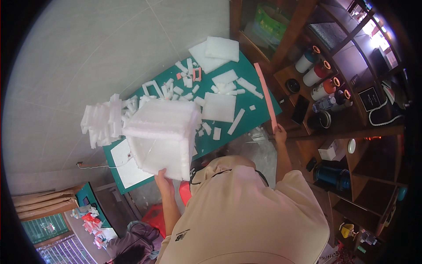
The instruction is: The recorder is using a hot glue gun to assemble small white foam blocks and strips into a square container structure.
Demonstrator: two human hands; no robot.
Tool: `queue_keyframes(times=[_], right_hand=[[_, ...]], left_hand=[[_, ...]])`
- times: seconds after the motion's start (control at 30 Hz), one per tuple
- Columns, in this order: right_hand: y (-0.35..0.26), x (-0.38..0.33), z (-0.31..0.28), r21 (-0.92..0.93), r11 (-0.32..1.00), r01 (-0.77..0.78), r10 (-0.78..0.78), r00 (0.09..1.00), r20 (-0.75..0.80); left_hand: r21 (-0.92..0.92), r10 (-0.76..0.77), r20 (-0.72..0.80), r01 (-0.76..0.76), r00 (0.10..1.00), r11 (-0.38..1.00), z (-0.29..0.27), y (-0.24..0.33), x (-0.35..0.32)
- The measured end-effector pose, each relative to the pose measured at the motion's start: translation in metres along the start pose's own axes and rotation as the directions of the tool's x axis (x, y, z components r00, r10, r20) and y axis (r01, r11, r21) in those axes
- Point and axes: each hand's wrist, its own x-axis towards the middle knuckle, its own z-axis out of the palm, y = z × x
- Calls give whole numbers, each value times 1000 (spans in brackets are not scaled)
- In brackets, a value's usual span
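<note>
My left hand grips the lower edge of a large white foam box-shaped model and holds it up over the left part of a green cutting mat. A cluster of small foam blocks sticks out from the model's left side. My right hand holds the near end of a long pink strip that lies along the mat's right edge. On the mat are flat white foam sheets and several cut foam bits.
A wooden shelf unit stands at the right with thread cones, bottles and a blue jar. Pale floor tiles lie to the left. A white sheet lies at the mat's near corner. Cardboard lies at lower left.
</note>
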Motion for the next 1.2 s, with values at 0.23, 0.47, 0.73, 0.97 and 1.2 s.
queue_keyframes(times=[0.23,0.47,0.73,0.97,1.2], right_hand=[[-29,-43,-7,-441,864,244,-291,956,-41],[-134,-148,30,254,914,315,-405,710,576],[-165,-211,64,148,873,-464,-44,226,973],[-151,-191,66,113,858,-500,26,264,964],[-145,-182,76,129,816,-563,57,302,952]], left_hand=[[51,75,-3,-75,997,996,13,0,-5],[482,137,161,-199,977,853,48,-7,-6],[579,15,463,-315,886,752,103,-4,-7],[487,-39,697,-433,716,758,98,-4,-24],[458,-22,774,-535,633,710,85,-5,-28]])
